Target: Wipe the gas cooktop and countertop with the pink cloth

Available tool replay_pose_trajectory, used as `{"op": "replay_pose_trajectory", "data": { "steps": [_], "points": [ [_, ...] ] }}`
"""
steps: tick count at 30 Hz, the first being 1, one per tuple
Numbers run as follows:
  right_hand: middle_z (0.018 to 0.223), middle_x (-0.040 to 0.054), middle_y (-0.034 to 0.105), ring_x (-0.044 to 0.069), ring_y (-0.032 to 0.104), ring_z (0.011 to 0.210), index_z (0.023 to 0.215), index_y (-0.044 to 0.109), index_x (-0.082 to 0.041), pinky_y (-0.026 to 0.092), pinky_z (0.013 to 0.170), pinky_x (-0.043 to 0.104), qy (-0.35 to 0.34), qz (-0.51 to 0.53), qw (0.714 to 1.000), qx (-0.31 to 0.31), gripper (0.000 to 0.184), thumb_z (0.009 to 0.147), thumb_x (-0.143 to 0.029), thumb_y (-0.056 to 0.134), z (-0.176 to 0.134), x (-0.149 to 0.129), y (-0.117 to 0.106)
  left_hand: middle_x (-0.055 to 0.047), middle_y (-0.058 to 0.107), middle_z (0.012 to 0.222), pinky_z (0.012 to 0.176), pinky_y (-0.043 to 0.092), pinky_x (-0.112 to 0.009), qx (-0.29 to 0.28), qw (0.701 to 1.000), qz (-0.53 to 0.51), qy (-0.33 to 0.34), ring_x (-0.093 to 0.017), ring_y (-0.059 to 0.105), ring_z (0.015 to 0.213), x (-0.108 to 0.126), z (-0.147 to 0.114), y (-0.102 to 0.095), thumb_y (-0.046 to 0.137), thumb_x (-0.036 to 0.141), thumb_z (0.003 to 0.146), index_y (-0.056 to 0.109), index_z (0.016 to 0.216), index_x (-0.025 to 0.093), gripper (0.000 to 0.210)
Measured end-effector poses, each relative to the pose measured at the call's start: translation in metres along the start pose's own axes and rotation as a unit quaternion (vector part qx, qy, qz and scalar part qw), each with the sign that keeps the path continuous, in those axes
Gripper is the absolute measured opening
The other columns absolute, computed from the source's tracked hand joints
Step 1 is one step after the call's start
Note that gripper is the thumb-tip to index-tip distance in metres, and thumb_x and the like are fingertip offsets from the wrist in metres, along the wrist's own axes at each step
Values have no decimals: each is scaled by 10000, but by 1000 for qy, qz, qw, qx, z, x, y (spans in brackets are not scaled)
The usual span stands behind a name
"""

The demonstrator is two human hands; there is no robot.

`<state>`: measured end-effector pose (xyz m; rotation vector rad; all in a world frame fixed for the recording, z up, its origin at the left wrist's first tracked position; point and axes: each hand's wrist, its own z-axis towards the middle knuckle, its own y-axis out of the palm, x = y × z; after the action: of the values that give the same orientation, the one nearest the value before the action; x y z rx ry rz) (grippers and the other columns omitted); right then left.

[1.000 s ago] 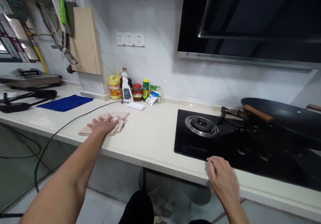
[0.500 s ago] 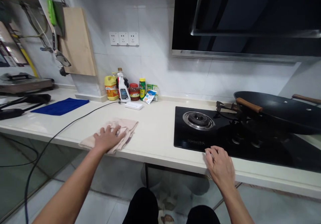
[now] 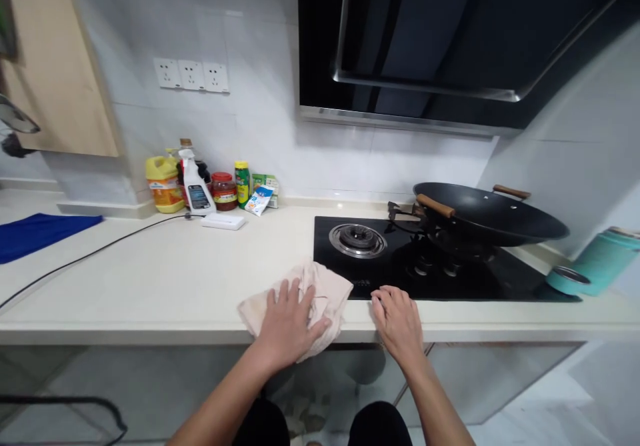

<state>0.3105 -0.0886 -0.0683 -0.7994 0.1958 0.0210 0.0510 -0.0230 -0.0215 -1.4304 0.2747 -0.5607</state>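
Note:
My left hand (image 3: 289,323) lies flat with spread fingers on a pale pink cloth (image 3: 327,286), pressing it against the counter (image 3: 150,299). One corner of this crumpled cloth laps over the cooktop's (image 3: 480,286) near left corner, and its lower part hangs at the counter's front edge. To the right, my right hand (image 3: 399,323) rests at the front rim of the black cooktop. Its fingers are curled together, and nothing shows in them.
A wok (image 3: 485,219) with wooden handles sits over the right burner. A spray bottle (image 3: 195,186), a yellow jug (image 3: 165,186), jars and packets stand along the wall. A white box (image 3: 223,221), a black cable (image 3: 100,249), a blue cloth (image 3: 45,233) and a teal container (image 3: 605,259) are also around.
My left hand has slid the pink cloth rightward along the counter to the cooktop's corner. The view has swung right, bringing the teal container into sight. My right hand stays by the cooktop's front rim.

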Motion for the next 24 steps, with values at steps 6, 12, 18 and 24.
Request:
{"op": "replay_pose_trajectory", "data": {
  "steps": [6,12,18,24],
  "points": [
    [1161,87,659,233,566,1095,1078,709,-218,411,931,380,-2,7,1000,8,274,1009,-278,451,0,-1,-1,-68,364,1640,1199,206,-615,6,999,17,29,-390,249,1528,-14,-4,-2,389,744,895,467,1523,365,739],
    [1196,94,659,238,567,1147,1135,691,-214,419,977,394,-29,9,999,24,284,1019,-268,438,-4,0,0,-28,320,1657,1200,205,-607,-10,1000,12,9,-369,221,1542,-39,8,-9,426,715,891,468,1510,413,690],
    [1329,89,649,267,542,1300,1244,660,-234,409,1008,418,-31,-25,999,28,324,1032,-271,418,-15,-2,4,-75,218,1685,1199,159,-636,-62,998,-6,-2,-393,127,1557,-38,34,-16,444,794,837,378,1565,367,846],
    [1465,94,577,297,498,1389,1338,640,-249,393,1048,441,-28,-41,998,39,370,1036,-285,429,-26,-6,10,-176,159,1683,1168,122,-696,-71,997,-5,0,-464,95,1543,-25,68,-11,479,896,729,308,1603,271,1087]
  ]
}}
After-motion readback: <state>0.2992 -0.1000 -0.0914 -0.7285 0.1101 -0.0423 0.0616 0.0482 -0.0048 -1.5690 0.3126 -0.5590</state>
